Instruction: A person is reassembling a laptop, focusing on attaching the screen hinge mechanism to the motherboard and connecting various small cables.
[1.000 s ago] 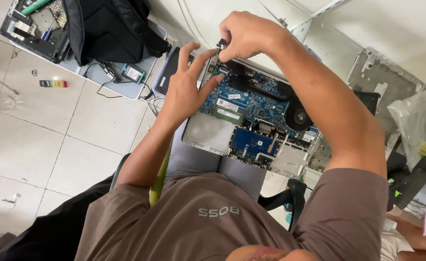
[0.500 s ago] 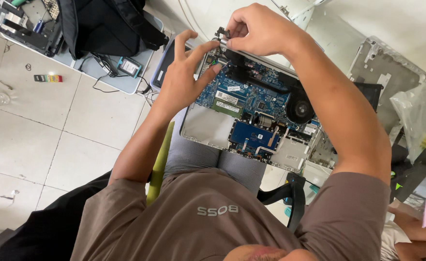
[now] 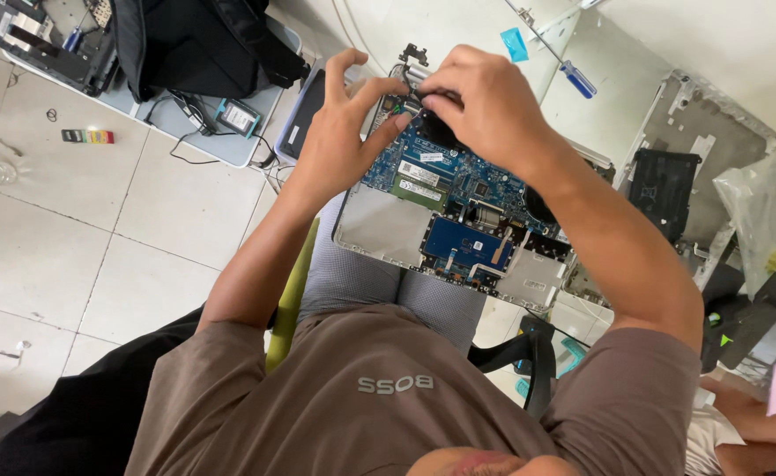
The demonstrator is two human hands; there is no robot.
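Part: small dark component (image 3: 416, 95) at the far corner of the opened grey laptop base (image 3: 379, 231) lying across the lap.
Right hand (image 3: 480, 106): fingers are pinching it closed from above, nearer.
Left hand (image 3: 339, 145): fingers are spreading open, bracing just beside it, holding nothing.

Opened silver laptop base with exposed blue circuit board (image 3: 458, 211) resting on lap. Left hand (image 3: 339, 145) spread at its far edge, right hand (image 3: 485, 106) pinching a small dark part there. Blue-handled screwdriver (image 3: 573, 78) beyond; black fabric bag (image 3: 198, 44) on floor.
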